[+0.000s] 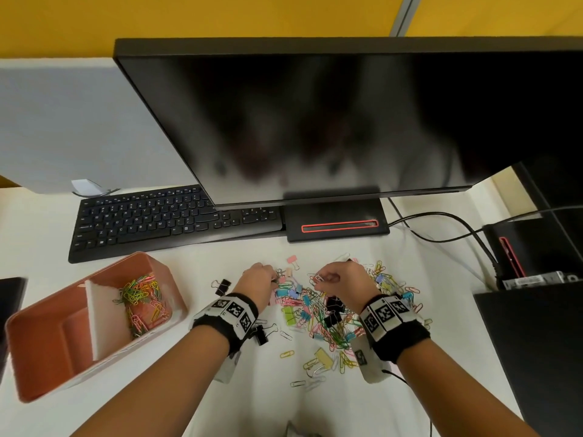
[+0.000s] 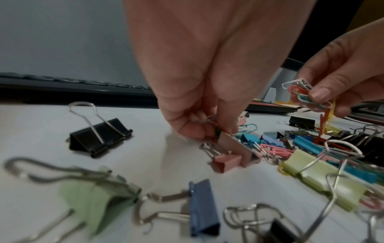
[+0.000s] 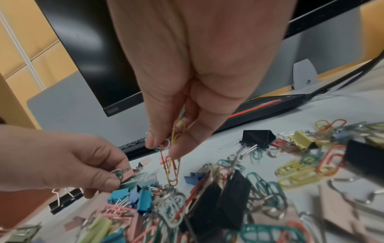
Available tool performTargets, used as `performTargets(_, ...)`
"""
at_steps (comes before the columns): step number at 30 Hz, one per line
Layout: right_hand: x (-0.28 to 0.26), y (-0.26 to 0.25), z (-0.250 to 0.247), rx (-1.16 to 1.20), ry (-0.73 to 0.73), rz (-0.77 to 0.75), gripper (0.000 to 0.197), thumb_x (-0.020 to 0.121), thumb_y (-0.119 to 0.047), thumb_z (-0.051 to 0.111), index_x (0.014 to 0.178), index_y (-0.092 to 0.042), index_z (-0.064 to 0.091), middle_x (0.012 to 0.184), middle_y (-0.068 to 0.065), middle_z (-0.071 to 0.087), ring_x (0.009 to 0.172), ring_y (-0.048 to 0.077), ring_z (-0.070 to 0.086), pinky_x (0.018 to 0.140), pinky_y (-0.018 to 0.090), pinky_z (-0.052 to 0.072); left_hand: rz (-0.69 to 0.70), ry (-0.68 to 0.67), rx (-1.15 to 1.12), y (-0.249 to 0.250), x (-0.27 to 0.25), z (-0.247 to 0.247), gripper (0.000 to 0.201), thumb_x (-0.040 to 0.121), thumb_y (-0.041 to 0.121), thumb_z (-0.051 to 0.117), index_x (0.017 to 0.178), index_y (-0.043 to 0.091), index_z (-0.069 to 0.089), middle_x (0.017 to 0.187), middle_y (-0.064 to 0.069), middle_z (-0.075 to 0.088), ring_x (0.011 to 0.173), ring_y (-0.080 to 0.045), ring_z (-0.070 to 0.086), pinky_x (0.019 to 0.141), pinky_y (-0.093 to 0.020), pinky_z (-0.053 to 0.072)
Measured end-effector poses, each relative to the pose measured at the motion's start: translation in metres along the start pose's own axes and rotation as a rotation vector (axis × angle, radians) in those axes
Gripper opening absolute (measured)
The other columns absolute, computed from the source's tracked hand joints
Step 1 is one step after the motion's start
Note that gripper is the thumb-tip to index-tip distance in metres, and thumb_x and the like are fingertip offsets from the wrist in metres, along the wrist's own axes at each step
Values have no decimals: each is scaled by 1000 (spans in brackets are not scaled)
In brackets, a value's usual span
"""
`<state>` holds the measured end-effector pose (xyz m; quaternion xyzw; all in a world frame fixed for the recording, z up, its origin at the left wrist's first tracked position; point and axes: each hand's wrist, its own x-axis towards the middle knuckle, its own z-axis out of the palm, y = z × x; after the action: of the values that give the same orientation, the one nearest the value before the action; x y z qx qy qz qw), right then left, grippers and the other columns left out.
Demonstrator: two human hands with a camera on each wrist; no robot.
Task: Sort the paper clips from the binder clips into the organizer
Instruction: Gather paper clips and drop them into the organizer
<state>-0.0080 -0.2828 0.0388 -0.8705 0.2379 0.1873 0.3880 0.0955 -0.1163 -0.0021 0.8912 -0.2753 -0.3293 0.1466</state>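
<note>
A mixed pile of coloured paper clips and binder clips [image 1: 328,307] lies on the white desk. My left hand [image 1: 257,277] [image 2: 209,129] reaches into the pile's left edge and pinches a small green paper clip [image 3: 119,174] beside a pink binder clip [image 2: 239,148]. My right hand [image 1: 334,279] [image 3: 166,148] hovers over the pile and pinches a small bunch of paper clips [image 3: 173,164], red, yellow, white and green [image 2: 305,97]. The pink organizer [image 1: 47,316] sits at the left; its right compartment holds several paper clips [image 1: 142,298].
A black keyboard [image 1: 157,219] and a monitor [image 1: 315,121] with its stand [image 1: 337,222] lie behind the pile. Cables [image 1: 441,228] and black boxes [image 1: 536,342] stand at the right. Loose binder clips [image 2: 99,138] lie left of the pile and near my left wrist.
</note>
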Motion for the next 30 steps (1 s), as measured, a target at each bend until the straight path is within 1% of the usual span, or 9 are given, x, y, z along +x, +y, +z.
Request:
performTargets(5,-11,0,12,91,62,-42,14,82,-15,67,94,-8,69,73,-9,58,68,4,54,73,21,49,-5,71,-104,-13,-20,-12,20,92,13,50,106,8,62,106,-10,64,91,-22,57,76,-23,41)
performTargets(8,-13,-6,22,96,50,-52,11,80,-17,69,90,-12,70,68,-14,57,66,3,53,70,23,47,11,101,-149,-30,-37,-23,18,89,10,55,103,9,66,107,-9,67,97,-22,59,80,-19,38)
performTargets(12,-15,-35,34,72,40,-129,5,79,-15,70,81,-18,67,55,-18,46,55,-4,44,58,10,33,13,187,-204,-50,-67,-49,17,86,11,61,102,11,67,101,-7,69,96,-22,62,80,-19,39)
performTargets(16,-8,-95,53,105,-34,-216,3,80,-10,68,78,-13,69,45,-20,53,65,4,63,69,22,50,-74,419,-339,-77,-111,-91,17,81,14,68,96,16,63,82,1,63,78,-16,59,72,-25,45)
performTargets(18,-3,-136,67,115,-45,-316,7,80,-12,67,85,-8,71,49,-19,55,68,13,62,71,24,49,-131,530,-422,-95,-132,-113,11,79,15,69,86,20,63,79,7,63,75,-10,59,70,-21,42)
performTargets(22,6,-219,101,176,-58,-457,12,81,-11,67,93,-9,70,71,-5,65,62,4,57,63,9,46,-202,660,-576,-137,-151,-141,10,80,12,69,79,22,65,78,0,67,73,-16,62,77,-33,50)
performTargets(24,9,-247,119,175,-85,-466,19,82,-13,66,100,-9,68,89,7,72,76,16,66,74,23,54,-214,590,-563,-151,-154,-144,12,87,15,60,79,22,65,78,-2,68,72,-16,61,78,-32,50)
performTargets(27,9,-253,134,138,-102,-439,34,85,-19,64,118,-11,60,112,9,67,98,20,65,92,33,51,-232,465,-361,-157,-156,-137,25,95,25,45,93,13,67,94,-7,69,86,-19,59,78,-28,40)
performTargets(30,1,-222,126,173,-11,-441,28,86,-20,63,114,-18,62,110,-1,65,90,12,63,84,23,51,-161,512,-429,-139,-160,-127,24,94,28,46,106,17,64,101,4,66,92,-12,58,83,-24,40)
